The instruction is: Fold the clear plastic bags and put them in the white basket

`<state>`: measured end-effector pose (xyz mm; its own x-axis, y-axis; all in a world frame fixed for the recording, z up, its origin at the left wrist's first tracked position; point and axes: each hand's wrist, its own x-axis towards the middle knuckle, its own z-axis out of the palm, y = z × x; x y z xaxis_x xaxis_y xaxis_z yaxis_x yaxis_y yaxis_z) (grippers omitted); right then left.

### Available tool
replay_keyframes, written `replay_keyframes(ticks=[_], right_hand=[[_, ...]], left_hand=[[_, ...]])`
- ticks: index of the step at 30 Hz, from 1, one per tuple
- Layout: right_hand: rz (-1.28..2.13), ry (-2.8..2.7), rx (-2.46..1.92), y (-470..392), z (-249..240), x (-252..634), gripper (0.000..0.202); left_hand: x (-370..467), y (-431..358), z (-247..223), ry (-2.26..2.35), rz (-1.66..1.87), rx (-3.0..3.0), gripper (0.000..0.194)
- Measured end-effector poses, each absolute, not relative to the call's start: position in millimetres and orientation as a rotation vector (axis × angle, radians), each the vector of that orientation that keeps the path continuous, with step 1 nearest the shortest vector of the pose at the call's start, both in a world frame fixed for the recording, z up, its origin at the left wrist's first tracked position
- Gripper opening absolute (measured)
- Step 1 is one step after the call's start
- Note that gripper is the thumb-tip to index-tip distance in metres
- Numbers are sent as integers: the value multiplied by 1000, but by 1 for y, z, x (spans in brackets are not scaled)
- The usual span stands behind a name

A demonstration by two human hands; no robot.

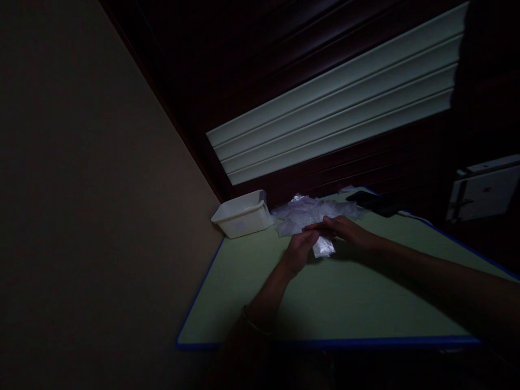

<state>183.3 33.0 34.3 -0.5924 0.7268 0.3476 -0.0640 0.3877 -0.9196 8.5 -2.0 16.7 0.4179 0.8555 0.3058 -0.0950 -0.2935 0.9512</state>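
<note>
Over the pale green table (260, 292), my left hand (299, 251) and my right hand (340, 227) meet at a small shiny clear plastic bag (324, 247). The bag hangs just below the fingers, between the two hands. My left hand is closed at the bag's upper left, and my right hand's fingers are pressed together over its top edge. Just behind the hands lies a loose heap of clear plastic bags (296, 214). The picture is dark, so fine finger detail is hard to make out.
A white open plastic box (244, 222) stands at the table's back left corner, beside the wall. A dark object (376, 203) lies at the back right, with a pale cable (414, 218) near it. Dark panelling with light slats (337, 103) rises behind the table.
</note>
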Motion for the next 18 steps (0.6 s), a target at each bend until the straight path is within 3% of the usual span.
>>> replay_keyframes(ticks=[18], right_hand=[[1486,-1672,-603,36,32,185,56]], left_hand=[[8,-1,9,635,986,1461,54]])
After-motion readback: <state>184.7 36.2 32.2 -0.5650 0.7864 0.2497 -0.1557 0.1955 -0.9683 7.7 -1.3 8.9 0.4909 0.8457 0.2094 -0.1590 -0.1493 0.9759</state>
